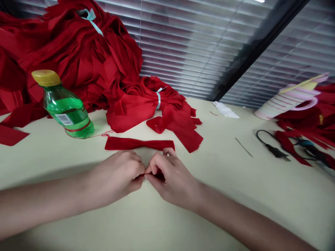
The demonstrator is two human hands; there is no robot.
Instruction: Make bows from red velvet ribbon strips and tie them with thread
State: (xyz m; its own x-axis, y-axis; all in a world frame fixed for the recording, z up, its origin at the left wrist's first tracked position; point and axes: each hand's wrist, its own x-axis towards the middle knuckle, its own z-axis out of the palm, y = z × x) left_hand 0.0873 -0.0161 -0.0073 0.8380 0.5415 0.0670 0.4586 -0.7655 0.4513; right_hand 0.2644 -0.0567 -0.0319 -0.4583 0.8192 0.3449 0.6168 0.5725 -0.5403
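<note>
Both my hands meet low over the table, fingertips nearly touching. My left hand (121,172) is closed in a pinch, and my right hand (172,177) pinches just beside it. Between them is a piece of red fabric (161,174), mostly hidden by the fingers. Just beyond my knuckles lies a flat red fabric strip (138,143), narrowed at its middle. Thin red thread (106,133) trails from near that strip to a green bottle (69,111) with a yellow cap, and thread is wound round the bottle's lower part.
Red fabric strips tied in a bundle (157,101) lie behind the flat strip. A larger red heap (86,52) rises at back left. On the right are a striped cup (288,103), a black cable (274,151), a thin stick (243,147) and white paper (225,109). Blinds (178,45) stand behind the table.
</note>
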